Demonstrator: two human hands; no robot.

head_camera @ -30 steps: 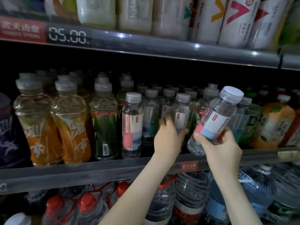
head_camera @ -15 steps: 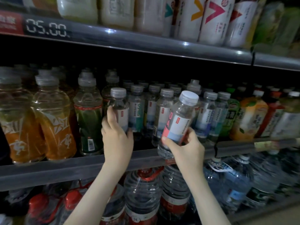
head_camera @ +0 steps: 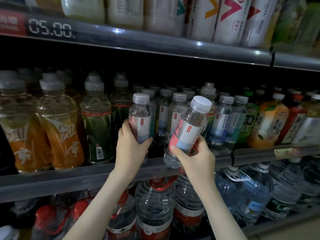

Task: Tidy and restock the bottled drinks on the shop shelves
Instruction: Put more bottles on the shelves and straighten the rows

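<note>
My left hand (head_camera: 132, 148) grips the lower body of a clear soda-water bottle (head_camera: 141, 116) with a grey cap, upright at the front of the middle shelf (head_camera: 69, 177). My right hand (head_camera: 194, 155) holds a second clear soda-water bottle (head_camera: 189, 130) with a red, white and blue label. That bottle is tilted to the right, its base in front of the shelf's front rail. Behind both stand rows of the same clear bottles (head_camera: 225, 118).
Orange drink bottles (head_camera: 58, 129) and green drink bottles (head_camera: 97, 125) fill the shelf's left side. Tea and juice bottles (head_camera: 268, 123) stand at the right. Large water jugs (head_camera: 155, 205) crowd the shelf below. White bottles (head_camera: 230, 16) line the upper shelf above the price rail (head_camera: 50, 30).
My left hand went from the middle row to a front bottle further left and now grips it. My right hand carried its tilted bottle leftward and keeps holding it.
</note>
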